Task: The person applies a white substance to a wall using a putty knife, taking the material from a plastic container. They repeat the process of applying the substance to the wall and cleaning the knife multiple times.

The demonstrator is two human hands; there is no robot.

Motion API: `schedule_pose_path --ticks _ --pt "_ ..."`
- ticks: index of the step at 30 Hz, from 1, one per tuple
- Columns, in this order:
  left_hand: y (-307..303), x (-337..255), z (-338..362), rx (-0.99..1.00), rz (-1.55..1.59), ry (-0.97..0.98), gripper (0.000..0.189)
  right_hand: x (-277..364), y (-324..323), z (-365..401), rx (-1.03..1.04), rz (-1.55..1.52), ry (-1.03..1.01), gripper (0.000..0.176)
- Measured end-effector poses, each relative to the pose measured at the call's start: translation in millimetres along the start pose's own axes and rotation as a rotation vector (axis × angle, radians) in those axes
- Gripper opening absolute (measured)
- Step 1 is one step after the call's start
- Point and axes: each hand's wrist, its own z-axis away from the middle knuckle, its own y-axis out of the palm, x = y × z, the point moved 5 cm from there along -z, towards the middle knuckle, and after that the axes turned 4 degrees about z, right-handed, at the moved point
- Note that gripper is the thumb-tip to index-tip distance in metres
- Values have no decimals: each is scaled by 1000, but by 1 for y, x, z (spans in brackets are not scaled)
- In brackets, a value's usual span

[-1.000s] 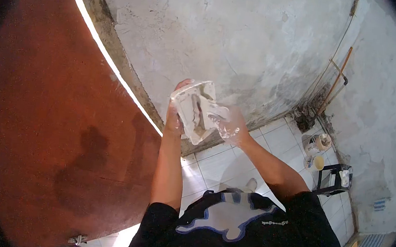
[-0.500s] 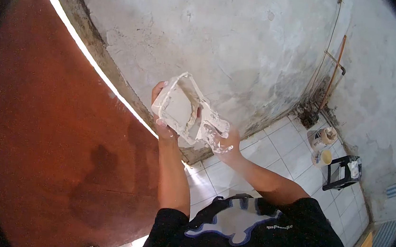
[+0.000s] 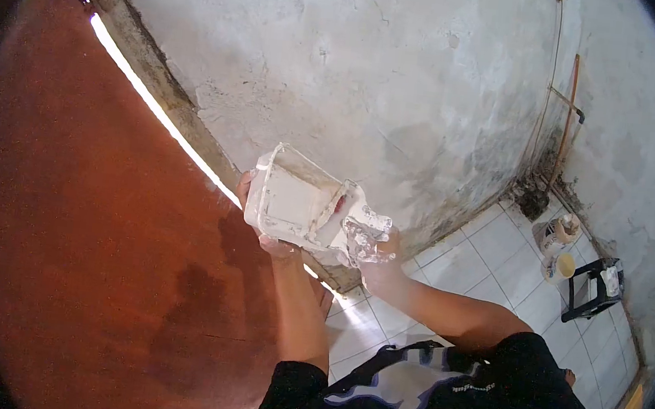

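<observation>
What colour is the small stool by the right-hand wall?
Black, with a pale patch on top; the head view shows it.

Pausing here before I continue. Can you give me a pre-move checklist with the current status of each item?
1. Left hand supporting the tub: ok, fingers on its outside.
2. Right hand at the tub: ok, at the end nearer the right arm.
3. Right hand clean: not ok, white paste coats it.
4. Tool in the right hand: cannot tell, the paste hides its outline.
5. Enough paste in the tub: cannot tell, depth is unclear.
6. Stool away from the hands: ok, it stands on the floor off to the right.
</observation>
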Motion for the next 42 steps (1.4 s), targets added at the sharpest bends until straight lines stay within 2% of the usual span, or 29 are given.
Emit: schedule_pose_path --ticks 1,2,4,7,11,13,14,17,20,22,26,28,29,32,33,35,36,38,39,41,42 --pt "1 -4 -4 -1 -46 60 109 11 8 6 -99 164 16 19" --pt "5 -7 -7 -2 -50 71 109 15 12 8 -87 164 13 19" --pt "8 -19 -8 -54 -74 224 111 19 12 15 -121 135 27 17" --pt "13 -30 -8 -69 -148 328 109 16 9 16 -26 57 76 21" --pt "15 -32 -9 -84 -68 296 107 21 16 19 83 -70 132 28" --pt "18 -31 -9 -141 -3 255 105 45 36 39 -7 273 64 31" --pt "18 -28 -10 -147 0 253 105 43 35 36 -10 280 65 31" --pt "5 -26 -4 -229 -234 304 104 22 22 30 -8 168 40 34" --pt "-5 -16 -2 -164 -85 226 101 4 14 19 12 -182 116 34" --pt "-8 -9 -4 -78 43 143 101 16 21 17 -23 120 -16 24" --pt "-1 -11 -6 55 -30 160 95 27 28 16 -65 72 78 20" --pt "11 -19 -9 157 -65 319 99 32 34 19 -152 66 160 10" --pt "12 -21 -10 161 -64 322 99 37 38 21 -151 62 157 10" --pt "-3 7 -15 11 336 -292 75 41 48 31 -222 172 217 10" --pt "-7 17 -15 -48 469 -496 67 39 60 32 -106 147 174 12" --pt "2 31 -9 -97 608 -698 59 41 77 27 73 30 122 11" --pt "15 12 -11 -33 468 -280 53 44 81 21 72 31 113 11" --pt "0 -1 -11 25 311 125 47 47 88 19 95 105 88 8" --pt "-22 30 -22 84 606 -421 51 48 88 17 97 102 88 8" --pt "-35 63 -12 153 877 -965 55 49 90 11 136 -48 180 8" --pt "-32 61 -15 95 688 -737 60 53 93 9 149 -46 175 8"
